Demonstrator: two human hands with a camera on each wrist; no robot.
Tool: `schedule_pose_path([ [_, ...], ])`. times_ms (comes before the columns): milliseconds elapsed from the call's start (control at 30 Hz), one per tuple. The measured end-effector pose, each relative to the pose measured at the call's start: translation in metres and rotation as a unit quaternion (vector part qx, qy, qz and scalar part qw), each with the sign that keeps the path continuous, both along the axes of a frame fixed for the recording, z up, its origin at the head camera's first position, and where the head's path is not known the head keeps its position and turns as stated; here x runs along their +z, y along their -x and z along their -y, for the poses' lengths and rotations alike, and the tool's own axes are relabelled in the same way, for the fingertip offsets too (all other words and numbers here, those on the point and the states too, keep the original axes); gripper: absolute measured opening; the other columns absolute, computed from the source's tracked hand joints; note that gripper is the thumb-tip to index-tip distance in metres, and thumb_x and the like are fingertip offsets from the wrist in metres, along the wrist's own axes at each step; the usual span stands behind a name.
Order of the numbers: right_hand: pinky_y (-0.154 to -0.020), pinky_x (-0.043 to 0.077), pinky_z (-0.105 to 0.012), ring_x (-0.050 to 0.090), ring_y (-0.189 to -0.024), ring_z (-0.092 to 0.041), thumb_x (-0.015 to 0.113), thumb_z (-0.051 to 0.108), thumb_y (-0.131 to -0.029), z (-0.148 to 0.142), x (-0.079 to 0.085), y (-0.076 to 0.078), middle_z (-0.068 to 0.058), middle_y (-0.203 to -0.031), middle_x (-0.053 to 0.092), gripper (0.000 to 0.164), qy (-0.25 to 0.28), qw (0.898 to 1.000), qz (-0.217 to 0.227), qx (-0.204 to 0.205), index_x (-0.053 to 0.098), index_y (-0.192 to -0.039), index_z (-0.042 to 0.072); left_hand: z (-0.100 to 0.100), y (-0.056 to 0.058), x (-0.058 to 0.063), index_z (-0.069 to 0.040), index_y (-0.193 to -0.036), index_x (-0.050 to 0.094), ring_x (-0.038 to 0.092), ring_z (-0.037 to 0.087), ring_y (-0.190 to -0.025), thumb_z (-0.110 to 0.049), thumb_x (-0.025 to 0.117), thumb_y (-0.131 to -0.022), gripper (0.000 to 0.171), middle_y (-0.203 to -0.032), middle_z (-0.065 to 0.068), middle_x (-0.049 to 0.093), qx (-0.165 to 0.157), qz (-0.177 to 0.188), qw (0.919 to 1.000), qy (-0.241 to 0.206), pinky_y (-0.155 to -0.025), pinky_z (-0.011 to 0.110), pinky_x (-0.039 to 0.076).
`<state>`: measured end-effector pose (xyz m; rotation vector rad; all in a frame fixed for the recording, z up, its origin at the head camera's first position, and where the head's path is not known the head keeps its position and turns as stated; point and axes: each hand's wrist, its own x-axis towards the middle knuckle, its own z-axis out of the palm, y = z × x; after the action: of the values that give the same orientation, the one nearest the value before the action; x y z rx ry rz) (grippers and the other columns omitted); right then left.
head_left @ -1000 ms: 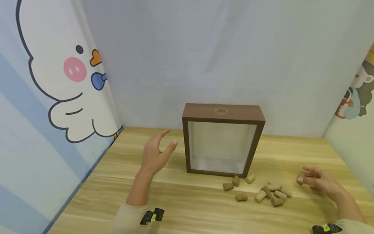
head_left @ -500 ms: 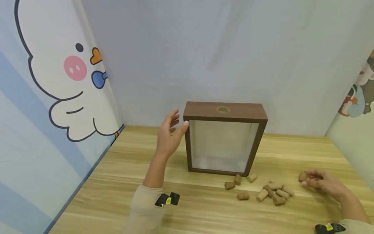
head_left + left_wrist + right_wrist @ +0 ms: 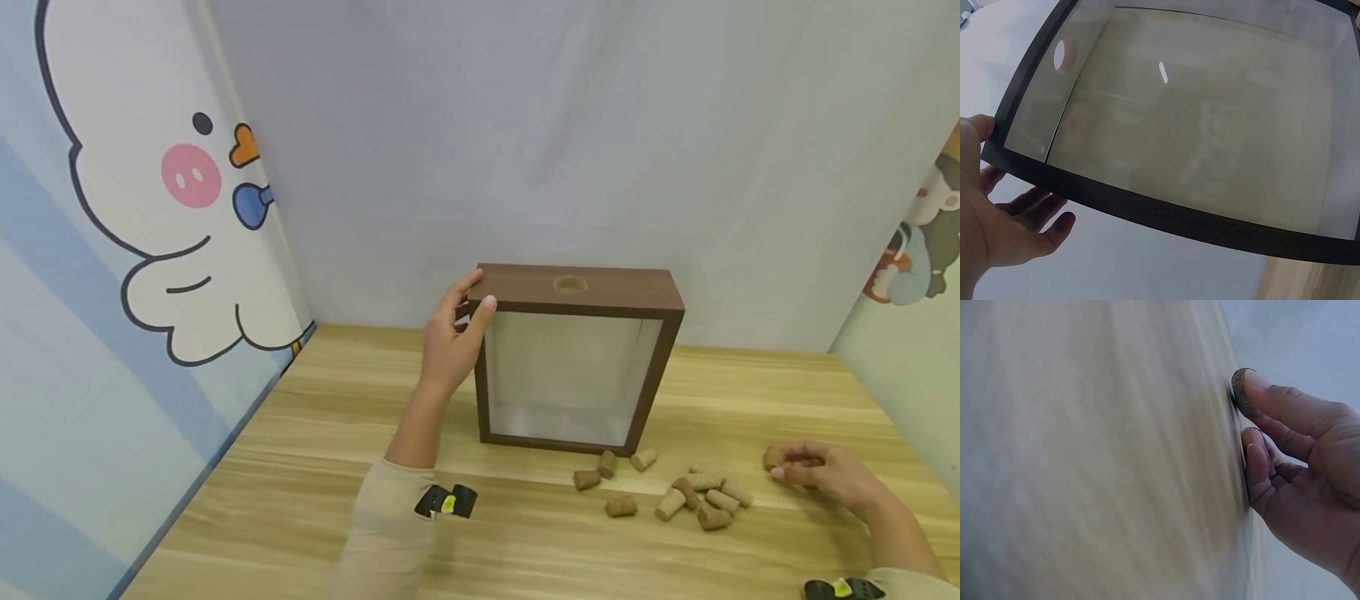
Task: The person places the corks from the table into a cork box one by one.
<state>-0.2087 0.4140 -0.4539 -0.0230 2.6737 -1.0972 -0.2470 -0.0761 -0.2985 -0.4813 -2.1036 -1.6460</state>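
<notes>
A brown shadow box frame [image 3: 622,287] with a clear front and a round hole in its top edge stands upright on the wooden table [image 3: 300,467]. At its upper left corner my left hand [image 3: 448,354] holds the frame, thumb on the front edge and fingers at the side and top; the left wrist view shows the dark frame [image 3: 1147,206] close up. Far to the right, my right hand [image 3: 836,482] pinches a wine cork [image 3: 772,457] between thumb and fingers, low at the table. That cork [image 3: 1244,400] also shows at the thumb tip in the right wrist view.
Several loose corks [image 3: 705,482] lie in a small heap right of the box, and a few more, one a darker cork [image 3: 621,505], are scattered before its lower right corner. A pale curtain [image 3: 390,167] hangs behind the table; a cartoon-printed panel [image 3: 210,292] stands at the left.
My left hand has moved up and right from beside the box onto its upper left corner. My right hand's fingers have closed round the cork at the right.
</notes>
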Motion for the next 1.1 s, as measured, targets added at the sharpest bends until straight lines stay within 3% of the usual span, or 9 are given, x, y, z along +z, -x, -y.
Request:
schedule_pose_path([
  [67, -0.075, 0.045, -0.036, 0.052, -0.097, -0.032, 0.060, 0.029, -0.090, 0.000, 0.001, -0.001, -0.023, -0.111, 0.054, 0.063, -0.002, 1.000, 0.001, 0.000, 0.039, -0.123, -0.020, -0.001, -0.002, 0.002, -0.001, -0.133, 0.046, 0.050, 0.033, -0.111, -0.015, 0.052, -0.094, 0.042, -0.135, 0.016, 0.045, 0.001, -0.003, 1.0000, 0.002, -0.086, 0.045, 0.042],
  [267, -0.081, 0.042, -0.050, 0.045, -0.106, -0.047, 0.058, 0.033, -0.091, 0.000, 0.004, -0.007, -0.033, -0.118, 0.048, 0.065, 0.008, 1.000, 0.006, -0.001, 0.038, -0.126, -0.018, 0.001, 0.022, -0.017, -0.007, -0.130, 0.050, 0.053, 0.029, -0.108, -0.023, 0.054, -0.093, 0.040, -0.132, 0.011, 0.048, 0.003, -0.014, 0.9999, 0.002, -0.082, 0.044, 0.044],
  [500, -0.074, 0.048, -0.032, 0.055, -0.098, -0.030, 0.060, 0.020, -0.090, 0.011, 0.007, -0.014, -0.026, -0.113, 0.054, 0.059, 0.057, 0.998, -0.008, 0.011, 0.035, -0.124, -0.021, -0.001, 0.032, -0.027, -0.011, -0.122, 0.052, 0.054, 0.022, -0.100, -0.035, 0.053, -0.092, 0.038, -0.122, 0.007, 0.053, 0.028, -0.026, 0.9993, -0.004, -0.074, 0.038, 0.045],
  [667, -0.076, 0.048, -0.035, 0.056, -0.098, -0.026, 0.060, 0.021, -0.090, 0.025, 0.015, -0.012, -0.025, -0.114, 0.054, 0.060, 0.064, 0.997, -0.039, 0.012, 0.034, -0.128, -0.018, -0.004, 0.036, -0.026, -0.009, -0.120, 0.051, 0.049, 0.022, -0.104, -0.035, 0.052, -0.091, 0.039, -0.123, 0.009, 0.050, 0.038, -0.036, 0.9986, -0.011, -0.075, 0.039, 0.044],
  [833, -0.072, 0.048, -0.030, 0.057, -0.089, -0.010, 0.063, 0.021, -0.088, 0.043, 0.025, -0.011, -0.016, -0.107, 0.057, 0.053, 0.094, 0.993, -0.071, 0.007, 0.041, -0.124, -0.012, -0.005, 0.039, -0.025, -0.012, -0.122, 0.047, 0.041, 0.022, -0.116, -0.036, 0.051, -0.090, 0.040, -0.129, 0.009, 0.044, 0.017, -0.011, 0.9994, -0.029, -0.088, 0.043, 0.037],
  [933, -0.071, 0.049, -0.029, 0.057, -0.084, -0.011, 0.065, 0.015, -0.087, 0.055, 0.032, -0.011, -0.014, -0.100, 0.058, 0.045, 0.121, 0.988, -0.098, 0.012, 0.044, -0.117, -0.010, -0.005, 0.040, -0.024, -0.014, -0.122, 0.044, 0.036, 0.021, -0.121, -0.035, 0.052, -0.089, 0.040, -0.132, 0.008, 0.040, 0.000, 0.015, 0.9988, -0.047, -0.094, 0.045, 0.032],
  [1100, -0.069, 0.049, -0.027, 0.058, -0.079, -0.015, 0.065, 0.006, -0.085, 0.076, 0.047, -0.010, -0.010, -0.093, 0.058, 0.036, 0.172, 0.974, -0.145, 0.033, 0.047, -0.115, -0.002, -0.006, 0.041, -0.022, -0.012, -0.121, 0.042, 0.035, 0.025, -0.120, -0.029, 0.052, -0.089, 0.038, -0.134, 0.011, 0.035, -0.028, 0.040, 0.9960, -0.075, -0.092, 0.047, 0.033],
])
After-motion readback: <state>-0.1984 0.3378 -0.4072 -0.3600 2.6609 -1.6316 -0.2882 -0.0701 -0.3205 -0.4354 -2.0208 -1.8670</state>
